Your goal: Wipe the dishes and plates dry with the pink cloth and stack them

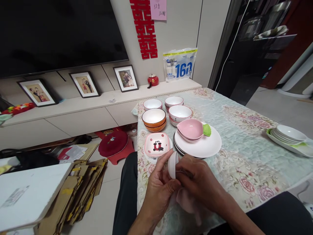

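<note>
White dish (172, 165) edgewise, long axis upright; left hand (158, 182) gripping it, right hand (199, 176) unclear.

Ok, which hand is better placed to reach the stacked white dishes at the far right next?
Probably your right hand: it's nearer the stacked white dishes, while your left hand holds a small white dish.

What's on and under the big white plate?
On the plate: stacked pink bowls, the top one with a green leaf-shaped end. Under it: dark-rimmed plates, only edges visible at left. Their faces are covered.
</note>
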Tool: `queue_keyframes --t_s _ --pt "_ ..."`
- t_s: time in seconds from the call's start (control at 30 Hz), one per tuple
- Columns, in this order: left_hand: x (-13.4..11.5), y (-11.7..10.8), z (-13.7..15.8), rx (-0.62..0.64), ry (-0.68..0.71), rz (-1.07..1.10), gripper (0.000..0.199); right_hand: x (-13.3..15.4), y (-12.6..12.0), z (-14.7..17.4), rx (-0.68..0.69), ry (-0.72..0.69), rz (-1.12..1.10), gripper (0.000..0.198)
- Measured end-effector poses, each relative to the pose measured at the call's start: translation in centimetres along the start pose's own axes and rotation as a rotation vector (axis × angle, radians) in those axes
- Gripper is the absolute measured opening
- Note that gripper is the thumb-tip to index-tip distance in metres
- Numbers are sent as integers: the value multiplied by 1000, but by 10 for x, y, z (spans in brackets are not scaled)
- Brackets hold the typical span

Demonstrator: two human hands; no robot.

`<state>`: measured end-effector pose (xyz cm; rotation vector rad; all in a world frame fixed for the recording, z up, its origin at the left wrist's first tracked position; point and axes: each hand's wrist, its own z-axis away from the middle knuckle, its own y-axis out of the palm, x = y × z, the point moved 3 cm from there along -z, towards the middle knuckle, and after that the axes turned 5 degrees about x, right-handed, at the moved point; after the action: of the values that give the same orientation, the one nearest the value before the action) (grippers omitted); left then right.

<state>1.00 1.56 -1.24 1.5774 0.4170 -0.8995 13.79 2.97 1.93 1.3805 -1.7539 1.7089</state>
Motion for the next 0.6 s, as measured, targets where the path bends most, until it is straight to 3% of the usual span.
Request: queue_keyframes --t_s 0.13,0.23,0.33,0.43,0.6 --pt "6 0 -3 51 -16 25 70 -6 -5 -2 3 155 -477 7" --pt "8 0 -3 66 -13 51 70 -6 -8 -3 58 80 -559 7" --pt "7 -5 -1 9 -11 67 67 0 -10 -3 158 -78 -301 14" --pt "5 -9 0 -67 -27 82 61 -1 -11 0 178 -77 30 21" --pt "1 -7 -1 -54 -88 122 53 -6 -20 2 -39 50 370 22"
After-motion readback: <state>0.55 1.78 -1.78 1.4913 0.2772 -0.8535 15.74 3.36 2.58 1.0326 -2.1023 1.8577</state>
